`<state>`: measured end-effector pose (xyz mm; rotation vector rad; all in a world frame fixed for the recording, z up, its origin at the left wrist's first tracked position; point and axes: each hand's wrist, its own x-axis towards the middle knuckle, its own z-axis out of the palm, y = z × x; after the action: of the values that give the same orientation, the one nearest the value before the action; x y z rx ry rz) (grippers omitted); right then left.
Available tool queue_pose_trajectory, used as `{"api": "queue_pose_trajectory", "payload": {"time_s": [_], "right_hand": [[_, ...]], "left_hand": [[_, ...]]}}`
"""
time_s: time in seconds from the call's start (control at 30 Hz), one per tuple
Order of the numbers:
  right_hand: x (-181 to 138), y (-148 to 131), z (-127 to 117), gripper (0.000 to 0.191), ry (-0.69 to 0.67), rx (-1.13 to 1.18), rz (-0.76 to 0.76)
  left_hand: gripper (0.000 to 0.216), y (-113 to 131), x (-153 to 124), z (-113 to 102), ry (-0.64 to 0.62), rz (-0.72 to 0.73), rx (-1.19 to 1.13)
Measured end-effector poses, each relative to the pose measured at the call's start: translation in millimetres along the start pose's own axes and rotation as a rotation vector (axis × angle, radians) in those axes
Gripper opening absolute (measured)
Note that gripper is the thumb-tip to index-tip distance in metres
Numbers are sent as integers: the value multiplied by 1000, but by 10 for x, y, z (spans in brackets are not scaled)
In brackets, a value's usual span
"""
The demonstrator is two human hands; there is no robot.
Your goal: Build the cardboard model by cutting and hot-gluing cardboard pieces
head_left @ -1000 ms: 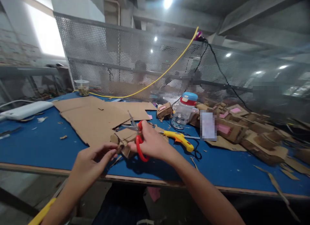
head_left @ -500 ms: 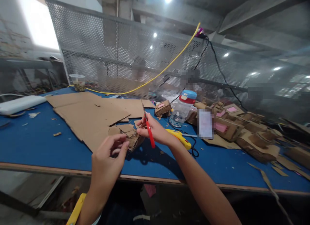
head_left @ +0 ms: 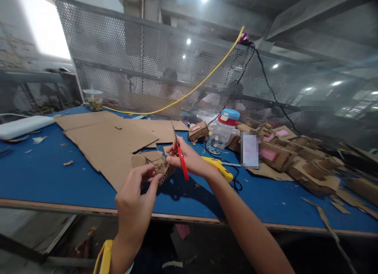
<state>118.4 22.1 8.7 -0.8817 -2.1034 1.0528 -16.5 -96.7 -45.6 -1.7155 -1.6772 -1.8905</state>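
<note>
My right hand [head_left: 191, 160] grips red-handled scissors [head_left: 180, 158], blades pointing up and away, and its fingertips also pinch the right side of a small cardboard piece [head_left: 161, 165] held just above the blue table [head_left: 44, 175]. My left hand [head_left: 134, 201] is raised in front of me with thumb and fingers pinching the near left edge of the same cardboard piece. A round cardboard flap [head_left: 137, 160] sticks out on its left.
Large flat cardboard sheets [head_left: 109, 138] lie behind the hands. A yellow glue gun [head_left: 220, 168] with a black cord rests right of my right hand. A clear jar with blue lid [head_left: 223, 132], folded cardboard boxes [head_left: 295, 160], a plastic cup [head_left: 93, 99] and a mesh fence [head_left: 147, 69] stand beyond.
The scissors swung from lying low to pointing upright. My left hand rose and closed onto the cardboard piece, and the view shifted slightly right.
</note>
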Motion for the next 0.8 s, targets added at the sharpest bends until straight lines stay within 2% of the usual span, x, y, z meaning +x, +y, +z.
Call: {"api": "queue_pose_trajectory", "payload": {"time_s": [0.07, 0.3, 0.43, 0.53, 0.6, 0.7, 0.77, 0.8], "right_hand": [[-9, -13, 6, 33, 1, -1, -9], [-43, -102, 48, 33, 19, -36, 4], [-57, -141, 104, 37, 83, -84, -28], [-32, -177, 103, 37, 139, -92, -33], [45, -204, 69, 37, 201, -101, -55], [310, -236, 15, 41, 298, -148, -125], [572, -241, 25, 44, 374, -230, -175], [708, -240, 51, 43, 382, -281, -190]], "left_hand": [[11, 2, 30, -33, -50, 89, 70], [19, -160, 191, -132, -125, 311, 216], [27, -210, 254, -167, -215, 548, 384], [29, -171, 337, -211, -189, 697, 477], [25, -142, 417, -272, -83, 648, 480], [17, -137, 524, -387, 165, 418, 410], [19, -158, 553, -440, 226, 242, 347], [21, -172, 551, -454, 208, 170, 319]]}}
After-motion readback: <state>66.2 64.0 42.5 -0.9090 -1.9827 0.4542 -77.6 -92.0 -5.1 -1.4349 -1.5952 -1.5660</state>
